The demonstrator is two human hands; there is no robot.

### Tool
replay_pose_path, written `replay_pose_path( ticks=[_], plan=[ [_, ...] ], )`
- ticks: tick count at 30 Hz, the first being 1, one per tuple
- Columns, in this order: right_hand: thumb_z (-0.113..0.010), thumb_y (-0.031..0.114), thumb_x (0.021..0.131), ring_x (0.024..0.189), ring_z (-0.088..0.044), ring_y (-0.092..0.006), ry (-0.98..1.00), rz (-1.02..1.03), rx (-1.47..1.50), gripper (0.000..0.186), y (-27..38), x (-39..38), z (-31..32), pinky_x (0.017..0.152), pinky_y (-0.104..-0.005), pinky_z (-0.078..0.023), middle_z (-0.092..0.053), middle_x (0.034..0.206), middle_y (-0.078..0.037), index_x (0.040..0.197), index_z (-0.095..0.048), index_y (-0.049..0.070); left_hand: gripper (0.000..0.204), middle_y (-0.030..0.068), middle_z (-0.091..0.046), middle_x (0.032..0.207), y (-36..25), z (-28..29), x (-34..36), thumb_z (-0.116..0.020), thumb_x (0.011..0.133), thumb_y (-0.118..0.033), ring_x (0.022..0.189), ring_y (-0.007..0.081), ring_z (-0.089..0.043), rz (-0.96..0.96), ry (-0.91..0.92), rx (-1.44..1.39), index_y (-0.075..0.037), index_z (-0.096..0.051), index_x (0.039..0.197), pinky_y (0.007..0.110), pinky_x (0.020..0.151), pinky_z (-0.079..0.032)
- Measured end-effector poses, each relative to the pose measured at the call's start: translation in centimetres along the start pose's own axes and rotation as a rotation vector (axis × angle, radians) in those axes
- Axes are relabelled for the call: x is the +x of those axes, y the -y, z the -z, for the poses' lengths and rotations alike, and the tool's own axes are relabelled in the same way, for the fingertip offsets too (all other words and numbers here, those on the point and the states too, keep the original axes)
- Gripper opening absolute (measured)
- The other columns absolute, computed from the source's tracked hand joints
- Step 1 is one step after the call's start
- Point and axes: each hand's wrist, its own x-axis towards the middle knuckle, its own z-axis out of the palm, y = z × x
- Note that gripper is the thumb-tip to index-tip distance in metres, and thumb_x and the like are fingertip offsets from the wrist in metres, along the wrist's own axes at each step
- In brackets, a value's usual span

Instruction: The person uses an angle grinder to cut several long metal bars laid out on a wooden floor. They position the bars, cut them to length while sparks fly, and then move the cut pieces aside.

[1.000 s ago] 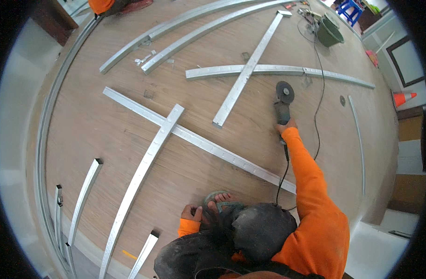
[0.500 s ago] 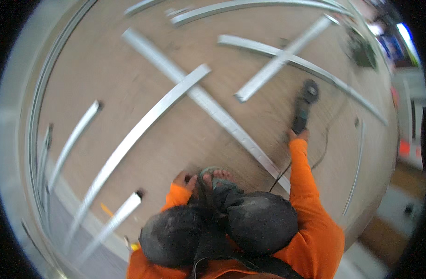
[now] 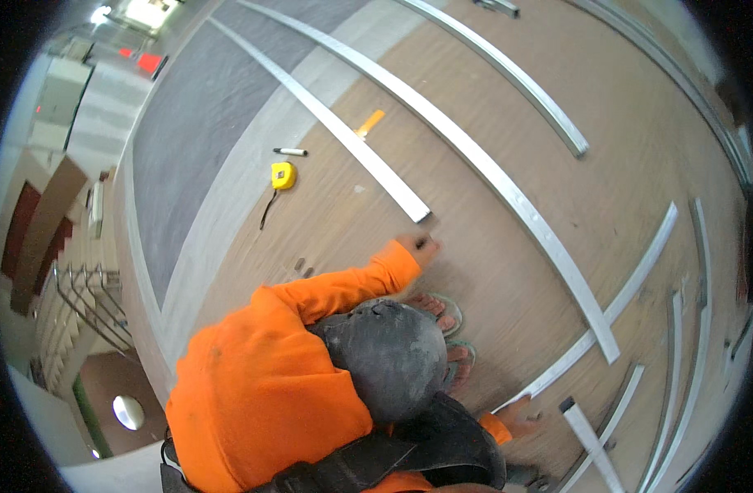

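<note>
My left hand hovers just short of the near end of a silver metal channel lying on the floor. Its fingers are bent, with a gap to the thumb and nothing visible between them. Low in the view, my right hand is beside another metal channel; its blurred fingers reach outward and appear to hold nothing. A dark tool, partly cut off at the lower edge, lies just below that hand. My sandalled feet are between the hands.
Several metal channels lie across the brown floor, some crossing each other. On the left lie a yellow tape measure, a marker and an orange strip. Stairs with a metal railing stand beyond the floor's left edge.
My view has swung left, bringing the tape measure and marker fully into sight. My left hand has moved to the channel's end. My right hand has let go of the angle grinder it held.
</note>
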Motion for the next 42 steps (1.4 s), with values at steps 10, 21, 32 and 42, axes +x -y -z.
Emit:
replay_pose_path(
  ticks=[10,21,32,42],
  plan=[
    [-0.077,0.037,0.065,0.113,-0.05,-0.038,0.344,1.047,-0.211,0.071,25.3,10.3,-13.3,0.097,-0.0459,-0.039,-0.053,0.119,-0.021,0.12,-0.05,0.001,0.057,0.0211,-0.061,0.117,10.5,12.4,20.5,-0.069,0.077,-0.04,0.104,0.0371,-0.059,0.646,-0.365,-0.418,0.001,-0.059,0.116,0.04,0.089,-0.047],
    [-0.079,0.037,0.063,0.104,-0.06,-0.0365,1.05,0.948,-0.322,0.069,28.8,10.3,-19.5,0.09,-0.0422,-0.048,-0.063,0.11,-0.022,0.118,-0.055,0.004,0.061,0.0181,-0.063,0.11,15.7,3.8,18.6,-0.066,0.079,-0.048,0.098,0.0281,-0.06,0.699,-0.074,-0.24,0.003,-0.062,0.112,0.04,0.085,-0.047],
    [-0.081,0.039,0.065,0.105,-0.06,-0.0381,1.007,0.846,-0.43,0.071,30.9,12.8,-17.9,0.089,-0.0423,-0.049,-0.062,0.112,-0.023,0.117,-0.053,0.001,0.065,0.016,-0.064,0.106,2.9,-9.9,7.9,-0.06,0.081,-0.056,0.094,0.0281,-0.061,0.307,0.694,-0.038,0.002,-0.062,0.11,0.04,0.077,-0.05],
    [-0.079,0.037,0.067,0.103,-0.06,-0.0387,0.936,0.922,-0.371,0.061,31.9,12.0,-19.9,0.087,-0.0439,-0.049,-0.063,0.109,-0.022,0.11,-0.054,0.003,0.069,0.0144,-0.063,0.108,-1.5,1.7,4.2,-0.055,0.083,-0.061,0.09,0.028,-0.062,0.408,0.319,-0.304,0.0,-0.057,0.116,0.042,0.072,-0.053]
  ],
)
